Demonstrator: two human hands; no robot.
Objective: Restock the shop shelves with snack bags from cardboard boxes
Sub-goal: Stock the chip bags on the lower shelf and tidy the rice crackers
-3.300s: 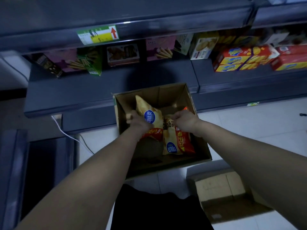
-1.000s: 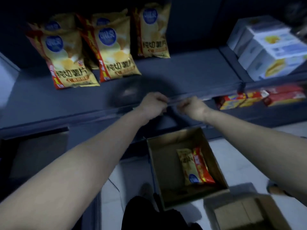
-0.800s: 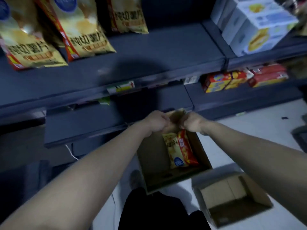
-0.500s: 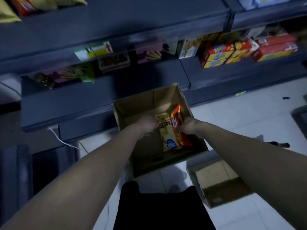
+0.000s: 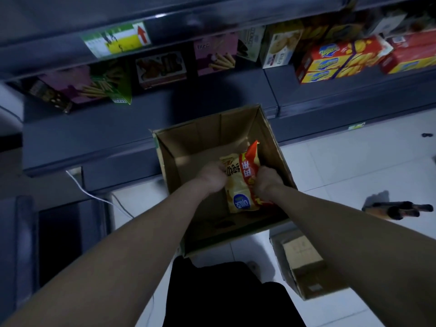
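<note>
Currently unloading step: left grip and right grip pinching sole chip bag inside cardboard box, near its right wall. Next: lift clear, shelve.

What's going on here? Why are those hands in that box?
A person is restocking a shop. Down in the open cardboard box on the floor, the left hand and the right hand grip a yellow-and-red snack bag from either side. The bag is inside the box, not yet on a shelf. The low shelf behind holds biscuit boxes.
</note>
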